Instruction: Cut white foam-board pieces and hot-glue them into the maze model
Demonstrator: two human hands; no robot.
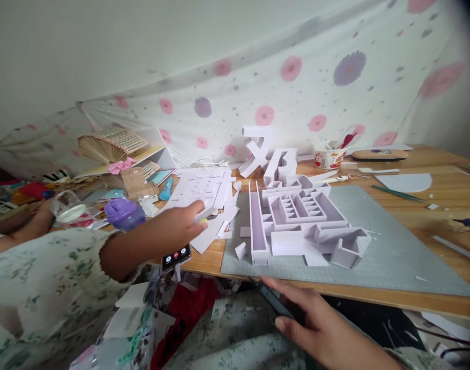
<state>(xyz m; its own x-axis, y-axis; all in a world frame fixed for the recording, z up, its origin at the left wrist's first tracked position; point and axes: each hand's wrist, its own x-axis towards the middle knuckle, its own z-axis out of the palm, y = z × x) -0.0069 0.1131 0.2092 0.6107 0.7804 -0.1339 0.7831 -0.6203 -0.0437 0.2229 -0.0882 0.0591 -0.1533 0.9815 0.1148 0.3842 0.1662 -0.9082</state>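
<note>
My left hand [181, 223] is closed around a small white strip [206, 214], stretched out above loose white sheets and offcuts. Low in front of the table edge, my right hand [309, 316] grips a dark utility knife [275, 299], its thin tip pointing up and left. Between the hands and the wall, a white box-like model [309, 236] with several walled compartments and a long narrow channel lies on a grey cutting mat [396, 246]. Behind it stand raised white character shapes [281, 165].
A phone [176, 257] lies at the table edge beneath my left forearm. Left of it stand a purple-lidded jar [124, 213] and an open book [112, 144]. A tub of tools [329, 155] and a pencil case [380, 154] stand at the back. Another person's hand [42, 211] is far left.
</note>
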